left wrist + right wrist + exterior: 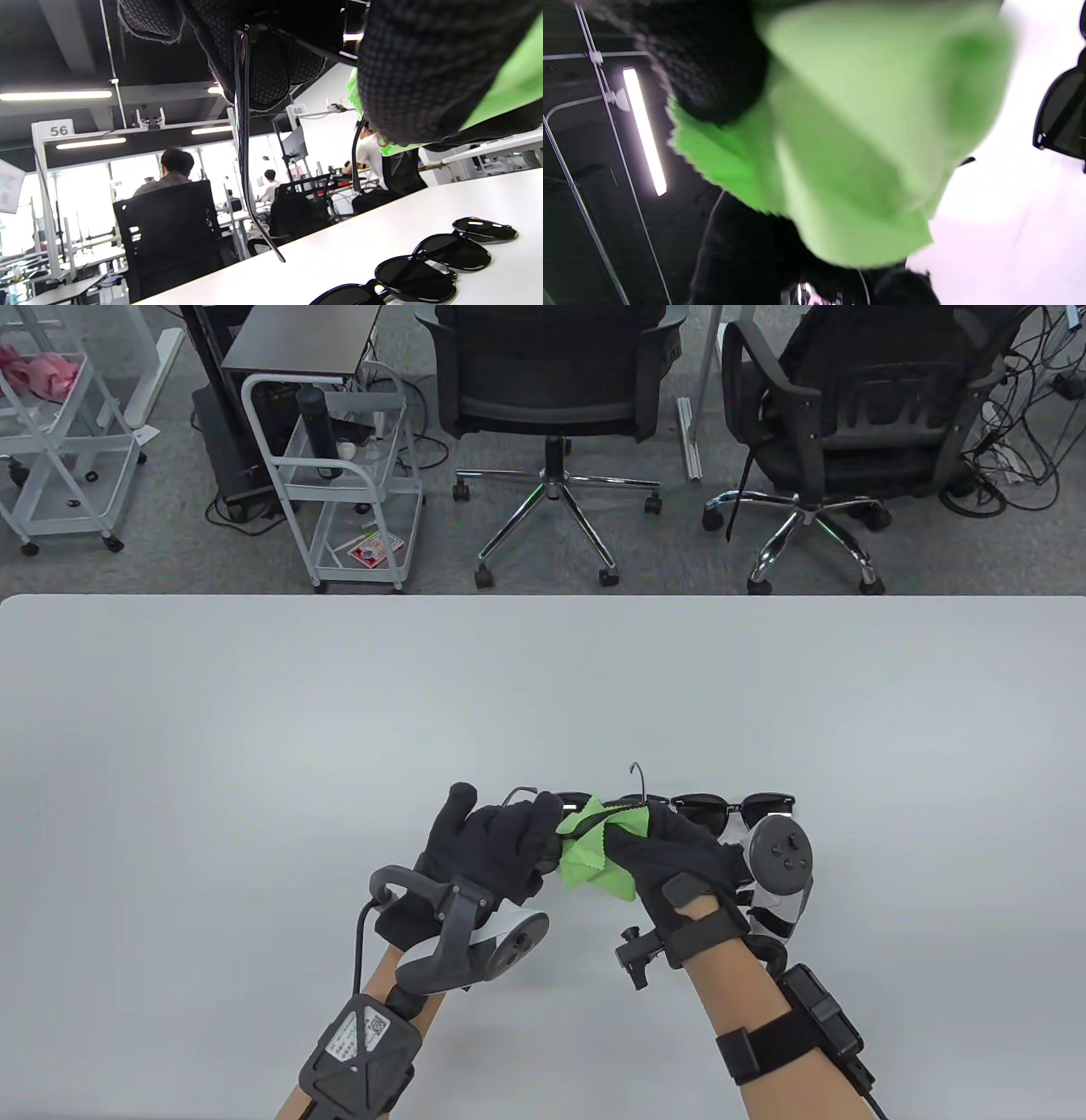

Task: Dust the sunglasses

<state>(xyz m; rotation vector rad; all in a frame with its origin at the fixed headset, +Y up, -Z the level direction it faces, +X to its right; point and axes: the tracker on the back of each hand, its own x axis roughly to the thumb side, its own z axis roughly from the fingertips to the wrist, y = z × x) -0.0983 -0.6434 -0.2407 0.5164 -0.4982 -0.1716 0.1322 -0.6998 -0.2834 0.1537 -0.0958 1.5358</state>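
My left hand [543, 831] grips a thin-framed pair of sunglasses [522, 793] a little above the table. Its two temple arms stick up and away; one also shows in the left wrist view [244, 148]. My right hand [632, 823] holds a bright green cloth [585, 853] bunched against the held pair, whose lenses are hidden by fingers and cloth. The cloth also shows in the left wrist view [505, 84] and fills the right wrist view [848, 148]. More dark sunglasses [730, 808] lie in a row on the table just behind my hands; they also show in the left wrist view [424, 271].
The white table [339, 729] stretches wide to the left, right and far side. Beyond its far edge stand two office chairs [551, 381] and a white cart [339, 475]. A lens of a lying pair [1062, 118] shows at the right wrist view's edge.
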